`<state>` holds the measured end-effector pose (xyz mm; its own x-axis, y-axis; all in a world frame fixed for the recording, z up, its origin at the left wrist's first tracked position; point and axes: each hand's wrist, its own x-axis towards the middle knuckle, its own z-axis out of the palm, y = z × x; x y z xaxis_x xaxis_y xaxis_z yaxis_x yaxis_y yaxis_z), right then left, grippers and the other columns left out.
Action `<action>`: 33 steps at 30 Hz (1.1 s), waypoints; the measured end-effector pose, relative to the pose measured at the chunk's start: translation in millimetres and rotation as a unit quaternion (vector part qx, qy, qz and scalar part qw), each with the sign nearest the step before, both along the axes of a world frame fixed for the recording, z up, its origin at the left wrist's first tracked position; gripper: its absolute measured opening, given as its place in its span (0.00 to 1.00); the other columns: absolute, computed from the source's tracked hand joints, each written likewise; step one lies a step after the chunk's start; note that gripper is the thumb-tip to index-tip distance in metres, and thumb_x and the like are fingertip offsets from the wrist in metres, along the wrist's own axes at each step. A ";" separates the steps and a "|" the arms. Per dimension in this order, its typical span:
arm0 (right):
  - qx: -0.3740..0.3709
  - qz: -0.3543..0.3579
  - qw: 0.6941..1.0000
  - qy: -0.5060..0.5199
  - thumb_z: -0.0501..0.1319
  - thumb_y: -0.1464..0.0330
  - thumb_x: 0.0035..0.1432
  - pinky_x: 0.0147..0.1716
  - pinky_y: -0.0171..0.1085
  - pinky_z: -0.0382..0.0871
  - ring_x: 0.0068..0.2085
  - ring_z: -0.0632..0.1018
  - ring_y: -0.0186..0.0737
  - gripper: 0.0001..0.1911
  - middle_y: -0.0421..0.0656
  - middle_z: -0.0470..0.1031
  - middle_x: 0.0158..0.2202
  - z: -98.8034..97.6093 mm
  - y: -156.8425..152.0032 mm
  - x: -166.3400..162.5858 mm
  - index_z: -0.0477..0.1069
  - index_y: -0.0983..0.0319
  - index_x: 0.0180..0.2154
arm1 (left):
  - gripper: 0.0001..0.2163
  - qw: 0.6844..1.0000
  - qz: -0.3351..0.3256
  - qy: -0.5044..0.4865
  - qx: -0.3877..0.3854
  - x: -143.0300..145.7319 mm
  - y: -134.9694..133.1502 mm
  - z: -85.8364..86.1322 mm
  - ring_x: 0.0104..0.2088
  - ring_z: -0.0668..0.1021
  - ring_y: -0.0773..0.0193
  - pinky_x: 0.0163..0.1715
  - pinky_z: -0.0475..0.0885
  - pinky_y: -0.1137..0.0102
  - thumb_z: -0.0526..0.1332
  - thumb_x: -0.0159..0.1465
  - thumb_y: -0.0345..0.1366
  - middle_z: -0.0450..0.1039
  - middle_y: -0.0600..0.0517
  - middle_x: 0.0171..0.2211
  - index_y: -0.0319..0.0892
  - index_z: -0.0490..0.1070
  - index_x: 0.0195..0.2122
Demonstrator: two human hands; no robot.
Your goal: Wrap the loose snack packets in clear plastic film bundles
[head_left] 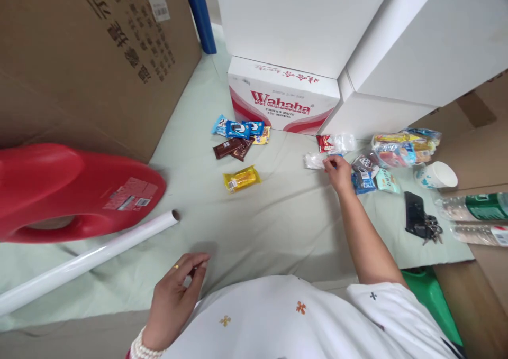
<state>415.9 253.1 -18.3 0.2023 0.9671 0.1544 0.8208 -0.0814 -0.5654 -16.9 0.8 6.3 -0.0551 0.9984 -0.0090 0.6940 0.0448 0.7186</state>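
Observation:
My right hand [339,173] reaches to the right side of the cloth, its fingers pinched at the edge of a clear plastic packet [313,161]. What lies under the fingertips is partly hidden. Just behind are a small red packet [325,143] and another clear packet [344,143]. Near my body, my left hand [174,298] hovers with thumb and index finger curled together, holding nothing visible. A yellow-wrapped snack [242,179] lies alone mid-table. Beyond it sit blue-wrapped snacks [238,130], brown-wrapped bars [227,147] and a small yellow packet [262,135].
Right of my hand are a blue packet [364,182], a bag of snacks [405,147], a paper cup [436,175], keys [432,229] and plastic bottles [486,206]. A Wahaha box [283,102] stands behind. Leftward are a red jug [79,184], white tube [91,258] and cardboard box [79,84].

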 end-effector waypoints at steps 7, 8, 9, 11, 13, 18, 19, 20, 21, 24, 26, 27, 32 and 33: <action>0.065 -0.102 0.991 -0.053 0.54 0.63 0.63 0.48 0.44 0.68 0.40 0.76 0.46 0.14 0.50 0.79 0.41 17.8 0.1 39.7 0.76 0.64 0.41 | 0.13 1.000 0.000 -0.026 -0.007 15.9 22.6 7.8 0.32 0.81 0.65 0.33 0.76 0.74 0.56 0.68 0.46 0.81 0.53 0.34 0.46 0.78 0.40; 0.061 -0.119 0.989 -0.069 0.54 0.65 0.63 0.49 0.45 0.67 0.41 0.76 0.46 0.15 0.51 0.79 0.42 22.7 7.8 49.7 0.76 0.64 0.43 | 0.13 1.000 -0.008 -0.022 -0.005 15.8 23.7 7.3 0.33 0.82 0.65 0.34 0.76 0.74 0.56 0.68 0.45 0.81 0.53 0.35 0.46 0.78 0.41; 0.049 -0.136 0.986 -0.085 0.54 0.67 0.63 0.50 0.44 0.67 0.43 0.76 0.47 0.15 0.52 0.79 0.44 27.5 17.0 60.0 0.76 0.65 0.46 | 0.13 1.000 -0.014 -0.019 -0.003 15.3 24.1 6.3 0.33 0.82 0.65 0.35 0.76 0.74 0.56 0.68 0.45 0.81 0.54 0.35 0.47 0.78 0.41; 0.016 -0.164 0.980 -0.112 0.54 0.70 0.63 0.49 0.44 0.67 0.44 0.77 0.47 0.16 0.53 0.80 0.44 34.4 37.8 78.4 0.76 0.66 0.47 | 0.13 1.000 -0.013 -0.013 0.001 13.8 22.6 3.1 0.33 0.82 0.65 0.35 0.76 0.74 0.56 0.68 0.45 0.81 0.54 0.35 0.46 0.78 0.40; -0.016 -0.178 0.976 -0.121 0.55 0.69 0.64 0.48 0.46 0.67 0.44 0.77 0.49 0.14 0.54 0.80 0.42 35.6 58.9 89.5 0.77 0.66 0.45 | 0.13 1.000 -0.005 -0.005 -0.001 12.6 18.7 -1.3 0.32 0.82 0.65 0.35 0.76 0.74 0.56 0.68 0.45 0.81 0.53 0.35 0.46 0.78 0.40; -0.085 -0.151 0.977 -0.122 0.67 0.63 0.56 0.43 0.45 0.69 0.38 0.77 0.49 0.10 0.50 0.79 0.34 17.2 88.4 80.9 0.77 0.64 0.35 | 0.14 1.000 -0.003 0.000 -0.014 10.5 4.7 -8.3 0.31 0.82 0.64 0.33 0.77 0.74 0.56 0.68 0.46 0.81 0.53 0.34 0.46 0.79 0.39; -0.091 -0.142 0.978 -0.123 0.67 0.65 0.55 0.43 0.44 0.69 0.37 0.77 0.48 0.08 0.50 0.79 0.33 13.9 88.2 76.6 0.76 0.64 0.33 | 0.14 1.000 0.002 -0.001 -0.015 9.2 1.9 -8.5 0.32 0.82 0.64 0.34 0.77 0.74 0.56 0.68 0.46 0.82 0.52 0.34 0.46 0.79 0.40; -0.091 -0.135 0.979 -0.124 0.66 0.67 0.55 0.43 0.43 0.68 0.37 0.76 0.47 0.06 0.50 0.79 0.33 11.9 86.2 73.0 0.77 0.64 0.33 | 0.14 1.000 0.009 -0.001 -0.015 7.5 -0.5 -8.5 0.32 0.82 0.64 0.34 0.77 0.73 0.56 0.68 0.46 0.82 0.52 0.35 0.46 0.79 0.40; -0.085 -0.133 0.979 -0.126 0.64 0.68 0.56 0.44 0.43 0.68 0.38 0.76 0.46 0.05 0.50 0.79 0.34 11.8 82.5 70.5 0.77 0.64 0.33 | 0.14 1.000 0.018 -0.001 -0.016 5.6 -2.4 -8.4 0.32 0.82 0.64 0.34 0.77 0.73 0.57 0.67 0.47 0.82 0.52 0.34 0.46 0.79 0.40; -0.053 -0.142 0.979 -0.133 0.59 0.69 0.61 0.46 0.44 0.67 0.41 0.75 0.47 0.11 0.53 0.80 0.38 22.2 65.0 70.1 0.79 0.65 0.39 | 0.15 0.998 0.046 -0.009 -0.030 1.0 -3.8 -8.7 0.32 0.82 0.63 0.32 0.76 0.73 0.57 0.66 0.48 0.82 0.52 0.34 0.46 0.79 0.40; -0.009 -0.149 0.979 -0.136 0.57 0.68 0.62 0.48 0.45 0.67 0.43 0.75 0.47 0.13 0.53 0.79 0.44 35.5 50.1 72.7 0.79 0.64 0.41 | 0.15 0.997 0.057 -0.024 -0.043 1.7 0.9 -8.7 0.32 0.82 0.63 0.31 0.75 0.72 0.57 0.65 0.48 0.82 0.51 0.35 0.45 0.79 0.39; 0.029 -0.145 0.981 -0.124 0.57 0.68 0.61 0.47 0.44 0.67 0.43 0.75 0.46 0.13 0.53 0.78 0.45 42.7 41.6 73.2 0.79 0.64 0.41 | 0.15 0.997 0.058 -0.033 -0.049 4.1 5.3 -8.3 0.32 0.82 0.63 0.31 0.75 0.72 0.58 0.65 0.48 0.82 0.51 0.35 0.45 0.79 0.39; 0.167 -0.101 0.955 0.224 0.65 0.61 0.56 0.25 0.33 0.62 0.25 0.66 0.33 0.10 0.37 0.70 0.27 66.3 -14.3 45.5 0.74 0.60 0.36 | 0.13 0.992 0.009 -0.110 -0.057 39.8 42.4 2.7 0.31 0.78 0.64 0.31 0.72 0.72 0.59 0.67 0.47 0.79 0.52 0.33 0.45 0.79 0.39; 0.153 -0.101 0.931 0.317 0.67 0.60 0.53 0.21 0.31 0.56 0.22 0.62 0.30 0.11 0.34 0.65 0.24 66.5 -28.3 32.9 0.73 0.60 0.35 | 0.13 0.989 -0.010 -0.135 -0.060 50.9 51.3 5.8 0.32 0.77 0.64 0.32 0.72 0.72 0.58 0.67 0.46 0.78 0.52 0.34 0.45 0.79 0.40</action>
